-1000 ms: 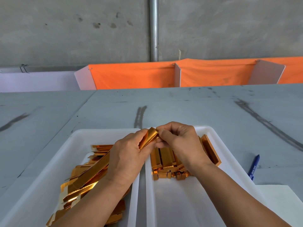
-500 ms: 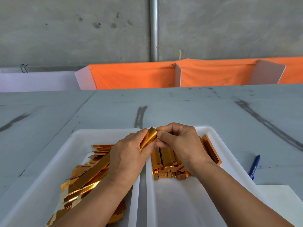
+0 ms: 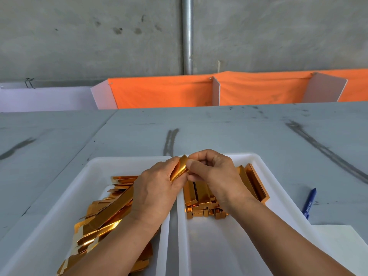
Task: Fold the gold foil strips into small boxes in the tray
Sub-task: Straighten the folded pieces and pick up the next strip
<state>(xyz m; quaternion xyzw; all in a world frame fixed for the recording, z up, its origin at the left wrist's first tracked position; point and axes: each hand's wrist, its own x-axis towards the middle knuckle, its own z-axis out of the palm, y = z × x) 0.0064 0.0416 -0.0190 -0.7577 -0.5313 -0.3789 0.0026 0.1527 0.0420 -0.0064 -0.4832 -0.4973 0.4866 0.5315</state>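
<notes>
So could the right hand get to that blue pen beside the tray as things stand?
Probably, once freed. The blue pen lies uncovered on the table just past the right tray's rim, on that side. But the right hand is pinching the gold foil strip with the left hand.

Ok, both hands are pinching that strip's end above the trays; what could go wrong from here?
The left hand and right hand pinch the far end of the gold strip; a crooked crease there might spoil the box. Its tail trails over the loose strips and could drag some out.
</notes>
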